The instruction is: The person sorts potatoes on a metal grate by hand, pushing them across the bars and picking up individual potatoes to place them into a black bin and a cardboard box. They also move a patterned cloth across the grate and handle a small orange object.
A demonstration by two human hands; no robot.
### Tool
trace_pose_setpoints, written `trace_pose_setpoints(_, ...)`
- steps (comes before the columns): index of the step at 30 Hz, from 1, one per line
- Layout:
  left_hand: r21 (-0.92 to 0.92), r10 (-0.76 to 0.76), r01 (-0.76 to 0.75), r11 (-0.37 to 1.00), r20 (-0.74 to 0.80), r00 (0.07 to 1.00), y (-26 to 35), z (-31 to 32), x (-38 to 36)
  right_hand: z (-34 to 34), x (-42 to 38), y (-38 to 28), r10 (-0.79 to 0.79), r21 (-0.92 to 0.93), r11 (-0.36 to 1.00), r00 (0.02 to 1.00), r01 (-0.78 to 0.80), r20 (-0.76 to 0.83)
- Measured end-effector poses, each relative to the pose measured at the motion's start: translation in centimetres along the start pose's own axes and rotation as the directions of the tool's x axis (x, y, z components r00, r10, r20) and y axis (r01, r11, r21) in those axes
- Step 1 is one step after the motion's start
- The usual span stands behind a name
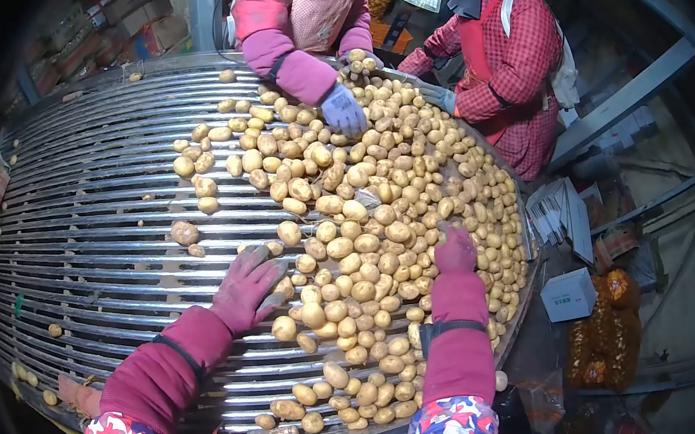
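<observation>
Many potatoes (364, 290) lie on a table of parallel metal bars (90, 212), heaped thickest towards the right edge. My left hand (246, 288), in a pinkish glove, rests at the left border of the heap with its fingers spread and nothing held. Over the right part of the heap is my right hand (455, 249), gloved too; its fingers point away from me among the potatoes, and whether they hold one is hidden. A larger brownish potato (185, 232) sits on the bars beyond my left hand.
Across the table a co-worker's gloved hand (343, 111) touches the potatoes. Another person in a red checked jacket (511, 70) stands at the far right. A white box (568, 295) and a net sack (605, 333) are beyond the right edge.
</observation>
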State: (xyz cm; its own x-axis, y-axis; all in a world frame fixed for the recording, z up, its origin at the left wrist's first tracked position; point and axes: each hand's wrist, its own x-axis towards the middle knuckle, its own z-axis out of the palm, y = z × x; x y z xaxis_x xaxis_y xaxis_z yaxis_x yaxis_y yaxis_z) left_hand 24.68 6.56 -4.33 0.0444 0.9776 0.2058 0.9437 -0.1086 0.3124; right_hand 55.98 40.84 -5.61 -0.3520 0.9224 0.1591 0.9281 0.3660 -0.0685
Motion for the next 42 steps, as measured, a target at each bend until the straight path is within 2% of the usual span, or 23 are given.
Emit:
trace_pose_setpoints(1, 0.007, -0.009, 0.009, 1.000, 0.008, 1.000, 0.1, -0.1, 0.1, -1.7, -0.1, 0.1, -0.066, 0.211, 0.976, 0.998, 0.060, 0.022)
trace_pose_setpoints(2, 0.006, -0.014, 0.014, 1.000, 0.005, 1.000, 0.0, 0.0, 0.1, -2.6, -0.2, -0.4, -0.072, 0.210, 0.975, 0.997, 0.065, 0.022)
trace_pose_setpoints(4, 0.003, 0.008, -0.008, 1.000, -0.017, 1.000, -0.2, 0.2, 0.1, -3.9, -0.5, -2.6, 0.012, 0.563, 0.822, 0.991, -0.085, 0.132)
trace_pose_setpoints(7, 0.033, -0.010, 0.011, 0.999, -0.014, 1.000, 0.0, 0.2, 0.0, -2.7, -0.6, -7.1, -0.114, 0.526, 0.851, 0.971, -0.015, 0.212)
trace_pose_setpoints(9, 0.032, -0.012, 0.012, 0.999, -0.006, 1.000, 0.1, 0.2, 0.1, -2.7, -2.4, -9.9, -0.300, 0.661, 0.743, 0.934, 0.101, 0.195)
trace_pose_setpoints(10, 0.031, -0.015, 0.015, 0.999, 0.003, 1.000, 0.1, 0.1, 0.0, -3.9, -3.0, -12.4, -0.251, 0.407, 0.905, 0.926, 0.122, 0.282)
trace_pose_setpoints(12, -0.002, -0.005, 0.005, 1.000, -0.051, 0.999, 0.3, -0.1, 0.1, -5.8, -3.7, -15.7, -0.216, 0.292, 0.950, 0.913, 0.114, 0.345)
trace_pose_setpoints(16, -0.008, -0.013, 0.013, 1.000, -0.059, 0.998, 0.4, -0.1, 0.1, -5.4, -2.9, -16.7, -0.226, 0.243, 0.960, 0.901, 0.141, 0.370)
trace_pose_setpoints(19, -0.010, 0.003, -0.004, 1.000, -0.074, 0.997, 0.2, 0.0, 0.1, -5.7, -2.2, -16.5, -0.357, 0.212, 0.934, 0.803, 0.289, 0.478)
trace_pose_setpoints(22, -0.016, -0.008, 0.007, 1.000, -0.044, 0.999, 0.1, 0.3, -0.1, -6.1, -2.6, -16.8, -0.327, 0.101, 0.939, 0.761, 0.328, 0.561)
trace_pose_setpoints(24, -0.026, -0.013, 0.012, 1.000, -0.059, 0.998, -0.2, 0.5, -0.2, -5.1, -2.6, -16.3, -0.314, 0.094, 0.943, 0.754, 0.320, 0.577)
trace_pose_setpoints(28, -0.018, 0.001, -0.002, 1.000, -0.069, 0.998, -0.1, 0.4, -0.1, -3.9, -3.2, -15.5, -0.252, 0.162, 0.967, 0.807, 0.194, 0.534)
trace_pose_setpoints(29, -0.004, 0.006, -0.007, 1.000, -0.097, 0.995, 0.0, 0.4, 0.0, -3.6, -3.6, -15.0, -0.245, 0.277, 0.953, 0.844, 0.120, 0.477)
trace_pose_setpoints(30, 0.008, 0.011, -0.010, 1.000, -0.125, 0.992, 0.1, 0.5, 0.0, -3.4, -4.1, -14.4, -0.229, 0.391, 0.919, 0.878, 0.052, 0.421)
trace_pose_setpoints(31, 0.012, 0.009, -0.008, 1.000, -0.133, 0.991, 0.0, 0.7, -0.1, -3.3, -4.7, -13.5, -0.257, 0.610, 0.793, 0.907, 0.000, 0.334)
trace_pose_setpoints(32, -0.018, 0.004, -0.005, 1.000, -0.091, 0.996, -0.2, 0.7, -0.1, -3.3, -5.2, -12.5, -0.255, 0.609, 0.793, 0.907, -0.003, 0.337)
trace_pose_setpoints(34, -0.026, 0.004, -0.007, 1.000, -0.101, 0.995, -0.4, 0.9, -0.1, -5.1, -6.8, -11.2, -0.347, 0.895, 0.427, 0.891, -0.127, 0.292)
trace_pose_setpoints(35, -0.032, 0.015, -0.019, 0.999, -0.117, 0.993, -0.5, 1.1, -0.1, -7.3, -8.6, -10.1, -0.264, 0.884, 0.405, 0.896, -0.234, 0.358)
trace_pose_setpoints(36, -0.035, 0.025, -0.030, 0.999, -0.130, 0.991, -0.6, 1.1, -0.1, -9.5, -10.3, -8.6, -0.237, 0.870, 0.447, 0.910, -0.209, 0.341)
trace_pose_setpoints(37, -0.029, 0.030, -0.035, 0.999, -0.140, 0.990, -0.6, 1.2, -0.1, -10.7, -12.2, -6.1, -0.267, 0.901, 0.381, 0.908, -0.208, 0.322)
trace_pose_setpoints(39, -0.031, 0.043, -0.049, 0.998, -0.162, 0.986, -0.9, 1.7, -0.2, -14.3, -16.9, -0.8, -0.170, 0.793, 0.509, 0.863, -0.336, 0.475)
trace_pose_setpoints(41, -0.022, 0.041, -0.045, 0.999, -0.153, 0.987, -0.5, 1.4, -0.1, -19.0, -21.8, 3.6, -0.157, 0.642, 0.726, 0.850, -0.246, 0.503)
trace_pose_setpoints(42, -0.006, 0.040, -0.042, 0.999, -0.143, 0.989, -0.4, 1.2, -0.1, -21.3, -24.3, 4.8, -0.082, 0.470, 0.854, 0.836, -0.222, 0.543)
